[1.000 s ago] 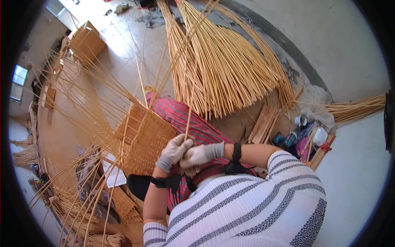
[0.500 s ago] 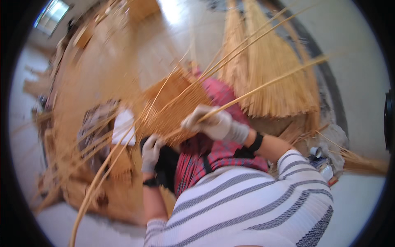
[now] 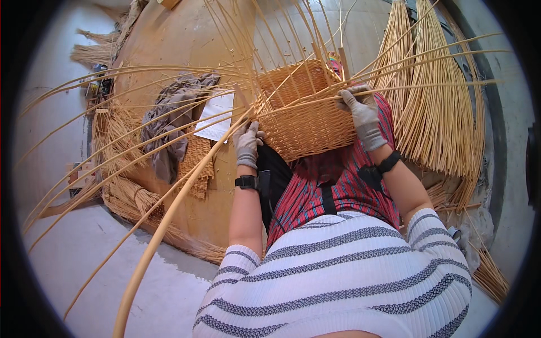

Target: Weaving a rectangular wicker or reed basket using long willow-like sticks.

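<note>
A half-woven wicker basket (image 3: pixel 304 129) with long loose rods rests over my lap on a red striped cloth (image 3: pixel 375 197). My gloved left hand (image 3: pixel 248 135) is closed at the basket's left corner, where several rods cross; exactly what its fingers grip is hard to make out. My gloved right hand (image 3: pixel 359 107) pinches a long pale rod (image 3: pixel 428 85) at the basket's upper right. A thick rod (image 3: pixel 152 242) runs from the left corner down toward the lower left.
Bundles of rods (image 3: pixel 434 112) lie at the right. A grey cloth (image 3: pixel 166 118), a white paper (image 3: pixel 211 124) and woven panels (image 3: pixel 197 163) lie on the brown floor covering at the left. More bundles (image 3: pixel 129 197) line the far left.
The hands, first together near the basket's right side, have moved apart to its two sides. The basket now sits higher and further right in view, and the camera's view has shifted.
</note>
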Action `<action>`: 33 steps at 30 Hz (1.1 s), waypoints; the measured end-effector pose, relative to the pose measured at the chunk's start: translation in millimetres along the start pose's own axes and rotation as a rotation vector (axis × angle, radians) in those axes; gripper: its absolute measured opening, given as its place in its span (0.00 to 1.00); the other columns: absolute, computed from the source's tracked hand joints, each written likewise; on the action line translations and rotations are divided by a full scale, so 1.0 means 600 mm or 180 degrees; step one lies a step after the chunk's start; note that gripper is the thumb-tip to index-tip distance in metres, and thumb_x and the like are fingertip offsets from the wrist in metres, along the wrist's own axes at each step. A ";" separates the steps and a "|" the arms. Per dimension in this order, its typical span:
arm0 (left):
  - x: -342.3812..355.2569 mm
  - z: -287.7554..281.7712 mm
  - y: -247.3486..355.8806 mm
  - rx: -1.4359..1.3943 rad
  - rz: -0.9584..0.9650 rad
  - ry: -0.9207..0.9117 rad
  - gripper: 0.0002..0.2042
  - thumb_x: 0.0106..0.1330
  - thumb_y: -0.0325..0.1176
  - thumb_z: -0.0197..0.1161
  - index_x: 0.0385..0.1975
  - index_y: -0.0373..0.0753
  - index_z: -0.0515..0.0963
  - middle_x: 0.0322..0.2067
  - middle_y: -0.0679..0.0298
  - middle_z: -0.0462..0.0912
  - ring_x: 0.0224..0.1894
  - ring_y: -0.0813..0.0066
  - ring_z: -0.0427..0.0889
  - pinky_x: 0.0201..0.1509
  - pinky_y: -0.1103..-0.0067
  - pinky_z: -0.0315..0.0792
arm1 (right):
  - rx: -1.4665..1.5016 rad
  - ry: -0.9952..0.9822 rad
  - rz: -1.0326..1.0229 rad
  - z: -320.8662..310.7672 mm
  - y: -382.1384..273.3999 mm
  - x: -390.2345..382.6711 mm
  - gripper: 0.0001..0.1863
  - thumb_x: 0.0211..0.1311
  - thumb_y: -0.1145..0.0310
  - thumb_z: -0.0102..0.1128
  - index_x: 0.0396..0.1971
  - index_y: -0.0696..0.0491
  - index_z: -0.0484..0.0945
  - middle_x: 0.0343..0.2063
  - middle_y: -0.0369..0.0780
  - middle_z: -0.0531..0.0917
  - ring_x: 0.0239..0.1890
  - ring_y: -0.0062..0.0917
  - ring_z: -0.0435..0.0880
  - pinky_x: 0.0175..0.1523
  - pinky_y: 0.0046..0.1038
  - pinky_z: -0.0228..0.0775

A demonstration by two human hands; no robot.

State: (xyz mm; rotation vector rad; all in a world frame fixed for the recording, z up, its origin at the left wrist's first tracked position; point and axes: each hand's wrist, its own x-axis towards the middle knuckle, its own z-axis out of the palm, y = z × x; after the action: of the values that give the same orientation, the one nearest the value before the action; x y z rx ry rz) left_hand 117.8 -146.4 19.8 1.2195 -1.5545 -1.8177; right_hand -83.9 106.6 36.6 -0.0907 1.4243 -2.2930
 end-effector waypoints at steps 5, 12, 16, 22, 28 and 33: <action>0.000 0.012 0.005 0.0513 -0.0067 0.0305 0.17 0.70 0.26 0.65 0.54 0.39 0.67 0.36 0.59 0.81 0.16 0.79 0.77 0.12 0.85 0.68 | 0.0167 0.0084 -0.0293 -0.027 0.050 -0.016 0.08 0.66 0.77 0.67 0.36 0.52 0.75 0.33 0.38 0.86 0.35 0.24 0.88 0.40 0.27 0.87; 0.094 -0.017 -0.084 0.0765 0.1527 0.0352 0.16 0.68 0.24 0.66 0.50 0.40 0.67 0.30 0.63 0.80 0.12 0.81 0.70 0.11 0.84 0.63 | 0.0258 0.0119 -0.0065 -0.034 0.053 -0.041 0.08 0.65 0.77 0.67 0.34 0.52 0.74 0.33 0.37 0.84 0.36 0.24 0.88 0.42 0.28 0.88; 0.112 -0.031 -0.109 0.0683 0.1586 0.0294 0.16 0.68 0.24 0.67 0.50 0.40 0.68 0.30 0.63 0.81 0.13 0.82 0.69 0.11 0.84 0.62 | 0.0162 -0.0159 -0.0051 -0.035 0.037 -0.028 0.09 0.65 0.77 0.67 0.34 0.53 0.74 0.34 0.37 0.84 0.38 0.24 0.87 0.43 0.28 0.88; 0.064 -0.008 -0.068 0.0094 0.0888 0.0209 0.13 0.67 0.21 0.66 0.48 0.37 0.74 0.30 0.66 0.81 0.19 0.83 0.71 0.21 0.85 0.66 | 0.0058 -0.0364 -0.0223 -0.018 0.025 -0.041 0.10 0.65 0.79 0.67 0.33 0.53 0.72 0.34 0.36 0.82 0.39 0.24 0.87 0.44 0.28 0.88; 0.046 0.006 -0.042 0.0089 0.0819 0.0181 0.13 0.68 0.21 0.65 0.49 0.36 0.71 0.27 0.65 0.80 0.14 0.83 0.68 0.15 0.83 0.64 | -0.0044 -0.0383 0.0020 -0.012 0.029 -0.042 0.11 0.66 0.79 0.66 0.33 0.54 0.70 0.32 0.35 0.81 0.34 0.24 0.87 0.39 0.29 0.88; 0.022 0.016 -0.040 0.0570 0.0756 0.0406 0.14 0.71 0.26 0.63 0.53 0.37 0.71 0.31 0.64 0.81 0.15 0.81 0.73 0.15 0.82 0.67 | -0.0639 -0.0873 0.0186 -0.035 0.021 0.050 0.10 0.65 0.76 0.69 0.33 0.52 0.74 0.31 0.35 0.84 0.36 0.22 0.87 0.40 0.25 0.83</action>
State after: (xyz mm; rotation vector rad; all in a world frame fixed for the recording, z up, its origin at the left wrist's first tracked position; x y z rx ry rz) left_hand 107.9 -145.3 -7.2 1.1481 -1.7361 -1.4503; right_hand -112.4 107.3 10.6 -0.4026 1.4839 -1.9950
